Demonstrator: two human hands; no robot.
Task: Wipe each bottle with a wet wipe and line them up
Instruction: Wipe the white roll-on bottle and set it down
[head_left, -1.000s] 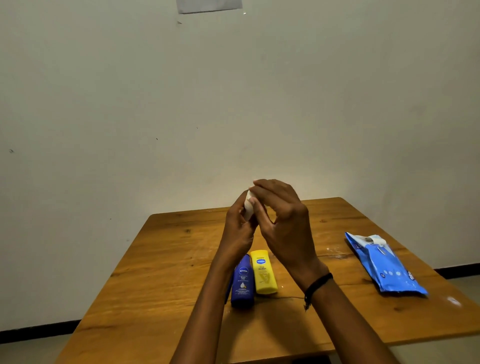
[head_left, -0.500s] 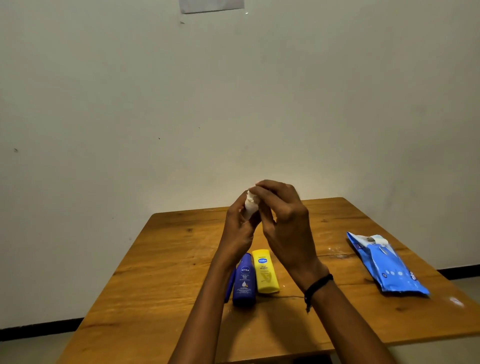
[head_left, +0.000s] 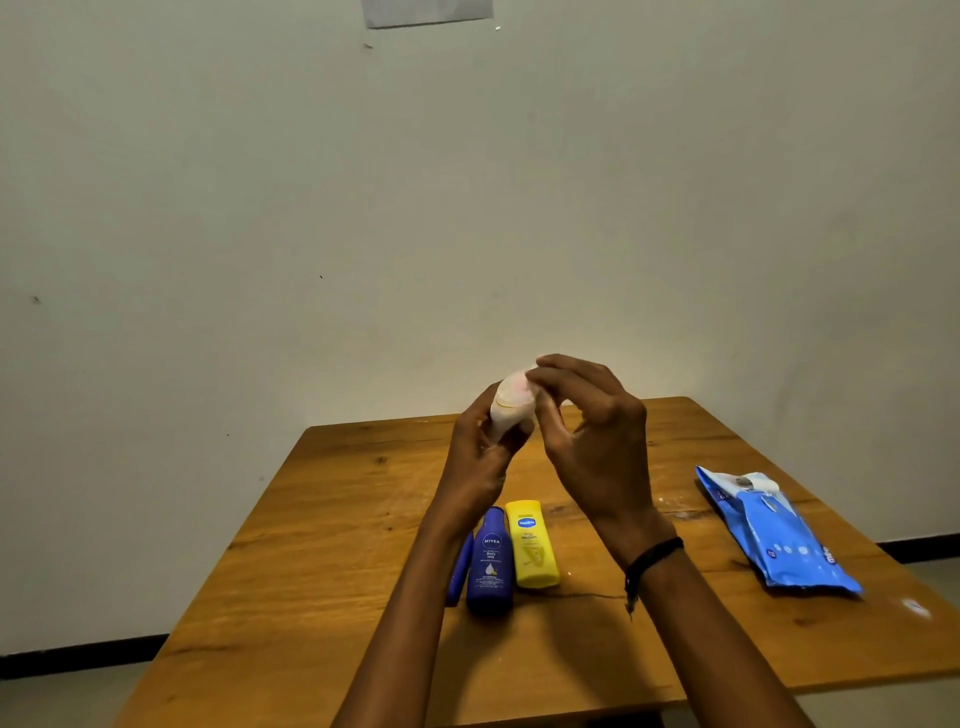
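A pale bottle (head_left: 511, 410) sits clamped in the left hand (head_left: 480, 457) while the right hand (head_left: 592, 441) pinches a wipe over its top — wiping looks mid-way. Three bottles — yellow bottle (head_left: 531, 543), dark blue bottle (head_left: 490, 561), a sliver of another (head_left: 460, 569) — already lie abreast on the table (head_left: 332, 519).

A: We've got a warm honey-brown wooden table (head_left: 332, 519) here, dark grain streaks and knots running across it.

B: And we see a deep blue bottle (head_left: 490, 564) with white lettering, a bright yellow bottle (head_left: 531, 545) beside it carrying a small blue badge.

A: We spot another blue sliver (head_left: 460, 571) just left of those.

B: Near the right edge, a sky-blue wipe pack (head_left: 779, 535) with white dots and a white flap.

A: Up in the hands, we make out a whitish bottle (head_left: 511, 405), faintly pink, a thin yellow line around it.

B: Black band (head_left: 652, 558) on the right wrist, and a pale grey-green wall (head_left: 467, 208) behind.
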